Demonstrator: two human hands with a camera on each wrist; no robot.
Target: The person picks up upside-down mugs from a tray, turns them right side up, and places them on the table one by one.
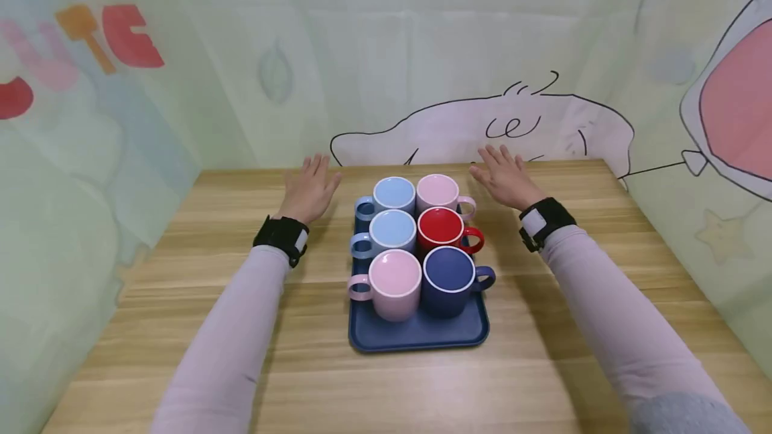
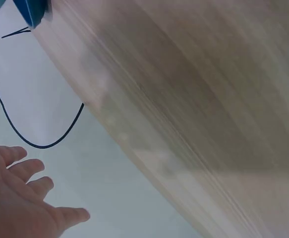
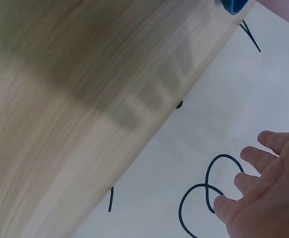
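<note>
A dark blue tray (image 1: pixel 416 337) lies on the wooden table, bearing several mugs in two columns. On its left side are a light blue mug (image 1: pixel 395 194) at the back, another light blue mug (image 1: pixel 392 232), and a pink mug (image 1: pixel 395 286) in front. The right side has a second pink mug (image 1: pixel 437 193), a red mug (image 1: pixel 440 228) and a navy mug (image 1: pixel 447 280). Left of the tray, my left hand (image 1: pixel 309 191) is held out with spread fingers, touching no mug. My right hand (image 1: pixel 506 178), fingers also spread, is to the tray's right and apart from it.
The wooden table (image 1: pixel 211 273) ends at a printed cloth backdrop (image 1: pixel 241 52) behind and at both sides. Mug handles stick out past the tray's left and right edges. Each wrist wears a black strap.
</note>
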